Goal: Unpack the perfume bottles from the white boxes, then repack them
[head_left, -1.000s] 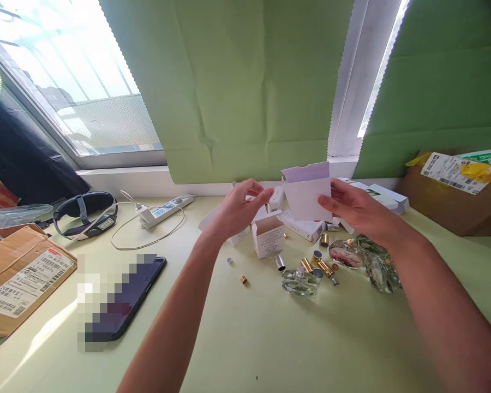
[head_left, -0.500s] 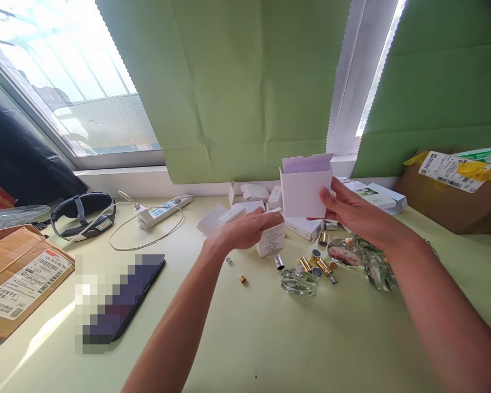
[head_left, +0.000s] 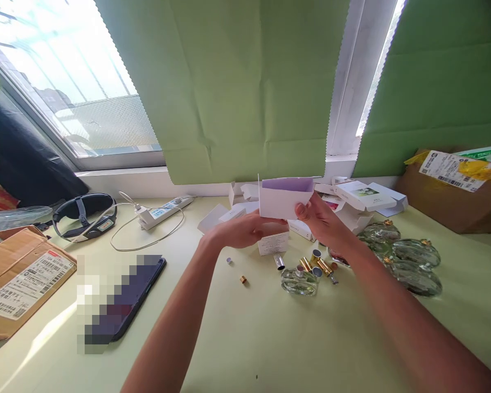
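The right hand (head_left: 326, 218) pinches a white box (head_left: 279, 201) toward the table's (head_left: 229, 344) back edge; the left hand's (head_left: 242, 229) grip is hidden. A bump could topple the printed carton (head_left: 274, 244) beside it.

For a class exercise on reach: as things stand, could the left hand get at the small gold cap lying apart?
Probably yes: the small gold cap sits near the left hand with only bare tabletop between, though that hand is at the printed box.

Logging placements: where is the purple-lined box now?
In the head view, just right of centre, the right hand holds the purple-lined box above the printed carton.
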A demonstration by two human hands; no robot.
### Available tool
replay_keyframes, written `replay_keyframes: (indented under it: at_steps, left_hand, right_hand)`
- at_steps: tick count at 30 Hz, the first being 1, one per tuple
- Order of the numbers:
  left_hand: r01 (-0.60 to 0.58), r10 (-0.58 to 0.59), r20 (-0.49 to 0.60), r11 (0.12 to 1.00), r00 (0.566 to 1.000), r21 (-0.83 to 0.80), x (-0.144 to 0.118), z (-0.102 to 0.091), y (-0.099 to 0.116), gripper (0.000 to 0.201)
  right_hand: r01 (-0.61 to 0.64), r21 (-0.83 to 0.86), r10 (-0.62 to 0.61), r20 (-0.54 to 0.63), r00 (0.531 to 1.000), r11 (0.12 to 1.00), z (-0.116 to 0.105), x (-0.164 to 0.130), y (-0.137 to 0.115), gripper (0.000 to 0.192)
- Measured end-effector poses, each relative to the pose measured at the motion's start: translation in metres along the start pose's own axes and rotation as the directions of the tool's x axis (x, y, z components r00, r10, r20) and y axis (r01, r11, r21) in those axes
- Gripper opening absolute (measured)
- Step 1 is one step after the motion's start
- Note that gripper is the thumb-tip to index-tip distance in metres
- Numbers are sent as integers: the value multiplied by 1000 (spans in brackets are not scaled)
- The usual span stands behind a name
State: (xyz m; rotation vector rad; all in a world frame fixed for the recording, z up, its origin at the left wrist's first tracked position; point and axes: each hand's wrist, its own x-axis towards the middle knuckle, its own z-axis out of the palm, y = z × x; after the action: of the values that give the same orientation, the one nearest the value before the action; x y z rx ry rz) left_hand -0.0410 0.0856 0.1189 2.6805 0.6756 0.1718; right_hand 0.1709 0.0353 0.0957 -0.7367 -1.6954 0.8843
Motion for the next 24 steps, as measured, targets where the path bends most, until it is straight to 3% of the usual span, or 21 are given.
replay_keyframes:
  at_steps: [6,11,16,20,24]
  left_hand:
    - [39,-39,-9,998,999,-54,-1,3,-14,69]
    - [55,-55,7,992,998,-114,-1,0,-13,47]
    - [92,-96,-9,977,995,-193,-5,-4,-11,48]
    - [219,-206,77,946,976,-240,-7,-5,-11,44]
    - [238,-220,95,938,971,-253,-7,-5,-10,37]
  right_hand:
    - [-8,-19,8,-18,1000,1000,0,-4,-12,39]
    - [-18,15,16,115,993,1000,3,-4,-8,37]
    - [-54,-113,67,121,990,992,-8,-4,-4,31]
    - [-119,-216,151,137,979,969,-16,-5,-6,29]
    - [-169,-243,210,152,966,955,-11,-6,-6,36]
